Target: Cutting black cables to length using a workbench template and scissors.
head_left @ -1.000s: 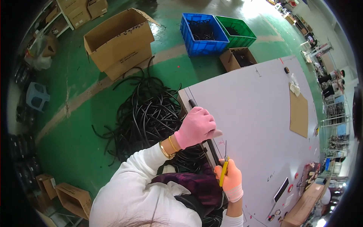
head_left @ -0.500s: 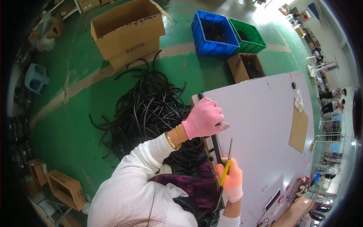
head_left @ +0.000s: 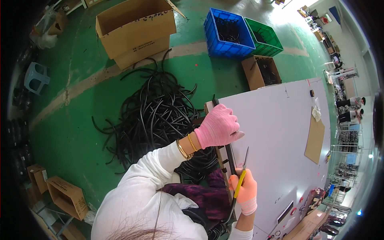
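Note:
My left hand [head_left: 218, 127], in a pink glove, is closed over a black rubber tube [head_left: 231, 158] lying along the left edge of the white table [head_left: 276, 132]. My right hand [head_left: 246, 190], in an orange glove, is nearer to me on the same edge. It holds yellow-handled scissors [head_left: 240, 183], seen nearly edge-on, with the pointed metal tip away from me. Thumb and fingers of that hand are also at the tube, whose near end bends down past the table edge. My left fingertips are mostly hidden under the glove's back.
A heap of black tubes [head_left: 154, 108] covers the floor left of the table. Beyond stand a large cardboard box [head_left: 138, 42], a blue crate [head_left: 230, 47], a green crate [head_left: 270, 51] and a smaller carton [head_left: 253, 74]. A brown cardboard sheet [head_left: 315, 138] lies on the table.
The view has shifted slightly. Both hands keep almost the same places on the tube, and the scissors stay in my right hand.

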The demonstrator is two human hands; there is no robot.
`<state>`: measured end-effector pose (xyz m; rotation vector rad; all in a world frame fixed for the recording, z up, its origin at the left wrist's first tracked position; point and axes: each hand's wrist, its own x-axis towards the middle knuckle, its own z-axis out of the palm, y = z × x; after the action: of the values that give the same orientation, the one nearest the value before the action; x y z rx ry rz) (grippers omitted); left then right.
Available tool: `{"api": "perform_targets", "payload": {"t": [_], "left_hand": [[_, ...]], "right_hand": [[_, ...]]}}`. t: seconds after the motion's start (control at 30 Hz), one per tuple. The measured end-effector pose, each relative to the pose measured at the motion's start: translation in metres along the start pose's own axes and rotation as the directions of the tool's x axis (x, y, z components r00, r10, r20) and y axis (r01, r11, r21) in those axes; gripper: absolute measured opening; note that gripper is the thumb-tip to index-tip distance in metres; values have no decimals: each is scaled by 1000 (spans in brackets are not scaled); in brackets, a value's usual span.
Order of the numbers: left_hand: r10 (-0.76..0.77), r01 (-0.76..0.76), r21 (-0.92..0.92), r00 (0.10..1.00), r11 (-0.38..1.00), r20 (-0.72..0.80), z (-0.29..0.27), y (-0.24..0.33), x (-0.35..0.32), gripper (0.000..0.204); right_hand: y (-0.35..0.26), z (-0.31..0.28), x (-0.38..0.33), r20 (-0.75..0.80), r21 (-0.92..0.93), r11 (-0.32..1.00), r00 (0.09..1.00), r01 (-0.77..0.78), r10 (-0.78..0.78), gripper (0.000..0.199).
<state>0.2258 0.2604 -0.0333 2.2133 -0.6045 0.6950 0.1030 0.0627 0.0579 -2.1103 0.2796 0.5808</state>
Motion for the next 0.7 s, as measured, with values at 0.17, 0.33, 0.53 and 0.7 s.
{"api": "perform_targets", "payload": {"t": [0.17,0.33,0.53,0.7], "left_hand": [[-15,12,39,998,999,58,-4,1,0,33],[-9,8,12,996,1000,89,-1,3,-2,26],[-1,-7,88,995,996,96,11,-2,4,16],[77,-94,134,989,987,127,10,-3,12,22]], "right_hand": [[4,2,-3,-3,24,1000,1000,12,-12,14],[16,2,-7,-10,37,999,1000,28,-28,17],[62,-14,-32,-16,31,993,994,111,-111,23],[111,-60,-132,23,377,901,975,-214,222,24]]}}
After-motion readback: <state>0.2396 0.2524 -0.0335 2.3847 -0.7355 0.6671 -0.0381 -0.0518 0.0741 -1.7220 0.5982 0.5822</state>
